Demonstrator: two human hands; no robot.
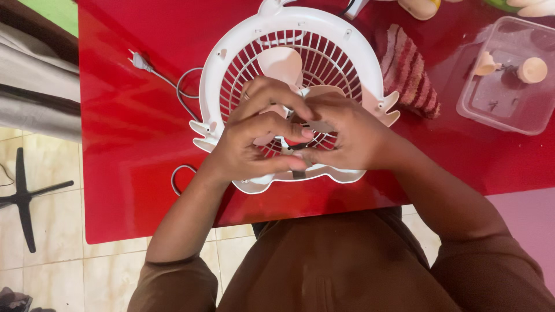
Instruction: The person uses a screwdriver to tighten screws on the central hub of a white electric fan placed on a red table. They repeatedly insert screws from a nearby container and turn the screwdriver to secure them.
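Where the red table (133,133) met its near edge, lay a white fan (292,95), grille up, pale blades showing through the ribs, rim overhanging slightly toward the body. Over the hub, met both hands. Left hand (254,136): curled, fingers bent down onto the grille, thumb pressed toward a small red part (295,141) at the centre. Right hand (347,136): likewise curled, fingertips pinched beside the same red part, touching the left fingers. Closed on something small, both, though what exactly sat between the fingertips could not be told; a dark sliver (299,173) showed just below them.

Left of the fan, toward the far-left corner, trailed a grey cord (184,92) ending in a white plug (139,59); another loop of it (176,178) curled near the front edge.

Right of the fan, just beside its rim, lay a striped red-and-pink cloth (411,78). Further right, at the right edge, stood a clear plastic tub (491,112), lidless, holding two cream-coloured pieces (532,70) side by side near its far wall and a few small dark bits (492,105) on its floor, too small to identify.

Below the table, tiled floor (46,231) and a black stand's legs (23,196) at the left.
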